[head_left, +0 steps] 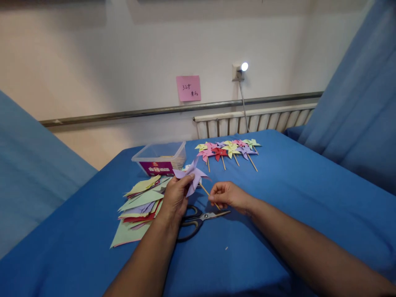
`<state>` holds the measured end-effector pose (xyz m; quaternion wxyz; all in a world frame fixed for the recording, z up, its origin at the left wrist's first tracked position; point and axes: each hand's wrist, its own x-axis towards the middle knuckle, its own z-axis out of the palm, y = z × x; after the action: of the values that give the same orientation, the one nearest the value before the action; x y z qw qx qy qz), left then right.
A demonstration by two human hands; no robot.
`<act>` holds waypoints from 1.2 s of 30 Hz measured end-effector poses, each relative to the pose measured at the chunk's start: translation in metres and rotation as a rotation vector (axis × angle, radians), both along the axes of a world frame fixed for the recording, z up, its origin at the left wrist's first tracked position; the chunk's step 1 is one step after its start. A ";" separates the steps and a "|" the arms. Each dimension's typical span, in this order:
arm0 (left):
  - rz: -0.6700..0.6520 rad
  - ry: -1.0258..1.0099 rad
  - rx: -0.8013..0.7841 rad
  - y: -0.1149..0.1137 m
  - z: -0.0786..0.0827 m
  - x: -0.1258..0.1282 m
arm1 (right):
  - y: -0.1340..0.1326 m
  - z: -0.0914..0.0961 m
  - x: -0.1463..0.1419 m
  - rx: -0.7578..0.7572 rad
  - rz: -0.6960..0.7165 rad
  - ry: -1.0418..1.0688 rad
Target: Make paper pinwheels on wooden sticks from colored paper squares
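A purple paper pinwheel (192,175) on a thin wooden stick (204,189) is held above the table between both hands. My left hand (179,192) pinches the pinwheel's paper head, thumb pressed near its centre. Lower on the stick, my right hand (227,195) grips it between thumb and fingers. Just below them lie scissors (205,216) with dark handles, blades pointing right. Left of my left hand is a stack of coloured paper (140,200) in green, yellow, purple and red. Part of the stack is hidden by my left wrist.
Behind the paper stands a clear plastic box (148,153) with sticks in it. Several finished pinwheels (230,150) lie at the back of the blue-covered table (293,185). A radiator (262,119) and a wall rail (136,113) are beyond. Blue curtains (355,99) hang at both sides.
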<state>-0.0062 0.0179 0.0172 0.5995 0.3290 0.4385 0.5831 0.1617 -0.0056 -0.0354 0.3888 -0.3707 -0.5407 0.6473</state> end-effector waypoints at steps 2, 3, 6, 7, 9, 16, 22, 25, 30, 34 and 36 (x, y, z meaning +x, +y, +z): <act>-0.012 -0.006 0.009 0.001 0.000 0.000 | 0.000 0.003 -0.002 0.019 -0.036 -0.015; -0.025 -0.004 0.022 0.000 0.001 0.000 | 0.001 0.004 -0.002 0.032 -0.062 -0.018; -0.096 0.019 0.052 -0.001 0.002 0.000 | 0.005 0.005 0.002 0.077 -0.180 -0.029; -0.123 0.029 0.048 -0.003 0.002 0.000 | 0.008 0.004 0.007 0.092 -0.239 -0.047; -0.153 0.058 0.021 -0.005 0.003 0.001 | 0.017 0.001 0.026 0.115 -0.404 -0.153; -0.187 0.142 -0.038 -0.011 0.001 0.007 | 0.050 -0.009 0.147 0.044 -0.960 -0.831; -0.241 0.218 -0.045 -0.009 -0.007 0.009 | 0.074 -0.022 0.192 -0.101 -1.035 -1.133; -0.256 0.246 -0.059 -0.008 -0.010 0.009 | 0.084 -0.028 0.195 -0.136 -1.034 -1.206; -0.279 0.270 -0.087 -0.008 -0.013 0.010 | 0.093 -0.034 0.198 -0.162 -1.037 -1.271; -0.300 0.301 -0.085 -0.013 -0.010 0.012 | 0.094 -0.034 0.199 -0.155 -1.021 -1.290; -0.299 0.312 -0.078 -0.015 -0.009 0.014 | 0.094 -0.034 0.198 -0.146 -1.013 -1.296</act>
<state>0.0076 0.0027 0.0078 0.6163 0.4533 0.4945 0.4125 0.3599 0.0882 -0.0695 0.2197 -0.8937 -0.3818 0.0851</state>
